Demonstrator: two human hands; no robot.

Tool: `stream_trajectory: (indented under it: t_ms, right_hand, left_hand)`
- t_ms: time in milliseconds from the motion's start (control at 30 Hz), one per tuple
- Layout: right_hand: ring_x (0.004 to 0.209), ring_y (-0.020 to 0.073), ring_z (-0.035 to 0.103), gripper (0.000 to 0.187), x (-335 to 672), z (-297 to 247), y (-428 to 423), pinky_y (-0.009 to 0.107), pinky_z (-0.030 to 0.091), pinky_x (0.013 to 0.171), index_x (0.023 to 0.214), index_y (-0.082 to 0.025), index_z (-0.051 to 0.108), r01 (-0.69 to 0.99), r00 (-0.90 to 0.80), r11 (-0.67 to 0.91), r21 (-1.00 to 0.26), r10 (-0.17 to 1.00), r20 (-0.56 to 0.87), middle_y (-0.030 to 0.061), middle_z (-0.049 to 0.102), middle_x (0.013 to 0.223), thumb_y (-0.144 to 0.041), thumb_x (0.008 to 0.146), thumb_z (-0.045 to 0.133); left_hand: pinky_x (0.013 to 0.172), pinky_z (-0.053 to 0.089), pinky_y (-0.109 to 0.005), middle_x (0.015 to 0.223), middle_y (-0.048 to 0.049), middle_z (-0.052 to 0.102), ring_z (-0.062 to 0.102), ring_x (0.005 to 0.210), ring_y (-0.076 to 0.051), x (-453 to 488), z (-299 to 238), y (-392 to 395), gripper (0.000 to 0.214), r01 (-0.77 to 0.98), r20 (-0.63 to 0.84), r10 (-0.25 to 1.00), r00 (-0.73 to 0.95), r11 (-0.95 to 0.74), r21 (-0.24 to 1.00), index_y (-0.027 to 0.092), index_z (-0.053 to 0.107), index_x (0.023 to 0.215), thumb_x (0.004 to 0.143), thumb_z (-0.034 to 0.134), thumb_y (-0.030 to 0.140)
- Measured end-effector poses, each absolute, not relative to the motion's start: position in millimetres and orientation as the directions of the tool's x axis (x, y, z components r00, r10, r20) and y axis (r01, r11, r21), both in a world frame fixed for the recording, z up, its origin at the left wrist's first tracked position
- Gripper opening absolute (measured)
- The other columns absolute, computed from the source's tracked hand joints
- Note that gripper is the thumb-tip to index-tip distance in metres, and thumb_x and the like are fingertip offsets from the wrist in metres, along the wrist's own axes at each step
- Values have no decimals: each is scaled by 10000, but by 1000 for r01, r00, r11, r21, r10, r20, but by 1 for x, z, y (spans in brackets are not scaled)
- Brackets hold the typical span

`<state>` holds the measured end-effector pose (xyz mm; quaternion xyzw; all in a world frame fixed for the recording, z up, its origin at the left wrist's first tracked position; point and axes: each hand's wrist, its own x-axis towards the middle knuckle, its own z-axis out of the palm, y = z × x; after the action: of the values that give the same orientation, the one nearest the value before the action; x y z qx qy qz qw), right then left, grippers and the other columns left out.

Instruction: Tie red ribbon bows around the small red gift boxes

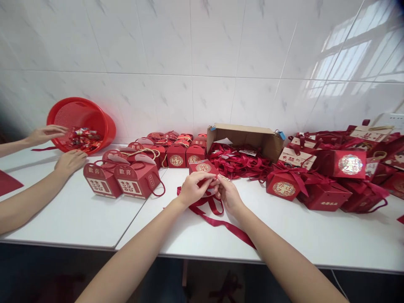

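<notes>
My left hand (pixel 196 188) and my right hand (pixel 229 194) meet at the middle of the white table, their fingertips pinched close together. A bit of red shows between them, and it looks like part of the dark red ribbon (pixel 225 223) that loops below and trails toward the table's front edge. Just behind the fingers sits a small red gift box (pixel 202 167) with a round gold emblem. My fingers partly cover this box and the ribbon around it, so a knot cannot be made out.
An open cardboard carton (pixel 246 131) holds a heap of red ribbons (pixel 241 162). Finished-looking red boxes (pixel 326 194) crowd the right. Handled boxes (pixel 134 179) stand left. Another person's hands (pixel 71 162) are at a tipped red basket (pixel 109 130) of wrapped sweets (pixel 85 136).
</notes>
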<state>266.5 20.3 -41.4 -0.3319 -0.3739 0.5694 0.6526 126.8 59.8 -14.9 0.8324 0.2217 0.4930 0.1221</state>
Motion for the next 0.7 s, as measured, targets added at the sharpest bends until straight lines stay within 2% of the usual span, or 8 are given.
stream_trajectory:
  t_ms: [133,200,367,467,567,633,700]
  right_hand:
    - [398,63,403,366,266,-40,19,201,272,395,682,-142,666,-487,52,106,-867,994,93,-8,564,501,-508,675,669]
    - [399,70,410,374,266,-40,19,206,272,394,717,-145,668,-484,43,93,-870,996,82,-5,577,514,-516,673,666]
    - [425,87,422,386,264,-42,19,213,279,407,654,-176,607,-501,9,83,-861,996,91,-10,560,516,-559,694,639]
    - [445,92,417,391,264,-42,18,221,295,423,598,-186,557,-513,16,66,-856,998,67,-19,529,512,-555,685,653]
    - [438,82,391,370,265,-41,17,219,279,421,570,-176,558,-467,0,54,-882,998,61,-35,488,486,-504,641,714]
    - [420,71,366,341,266,-41,17,215,254,413,570,-169,578,-439,-5,56,-897,998,65,-49,467,463,-460,612,751]
    - [427,66,384,312,266,-40,17,210,252,416,618,-161,620,-442,-1,50,-895,998,56,-46,499,484,-436,602,765]
  left_hand:
    - [783,545,-287,847,-37,730,690,802,-160,127,-13,56,238,166,702,605,376,-789,592,182,613,1062,830,562,200]
    - [802,540,-295,827,-31,729,688,804,-158,128,-11,53,254,159,732,581,355,-809,565,179,591,1082,831,560,193]
    - [864,509,-349,896,-44,735,668,887,-184,128,-7,45,169,176,837,365,407,-931,320,211,636,970,818,575,168]
    - [796,540,-315,859,-43,737,687,825,-175,128,-7,40,228,90,782,382,492,-916,390,205,607,1046,823,565,182]
    - [745,549,-305,805,-31,715,688,739,-165,126,-9,40,442,26,758,428,493,-878,479,193,438,1250,822,548,206]
    - [725,540,-312,814,-31,685,670,727,-163,125,-10,42,492,7,785,429,446,-879,476,190,364,1277,814,527,209]
    - [753,518,-334,854,-44,653,645,786,-175,122,-10,47,455,44,827,423,371,-897,439,187,393,1226,785,508,183]
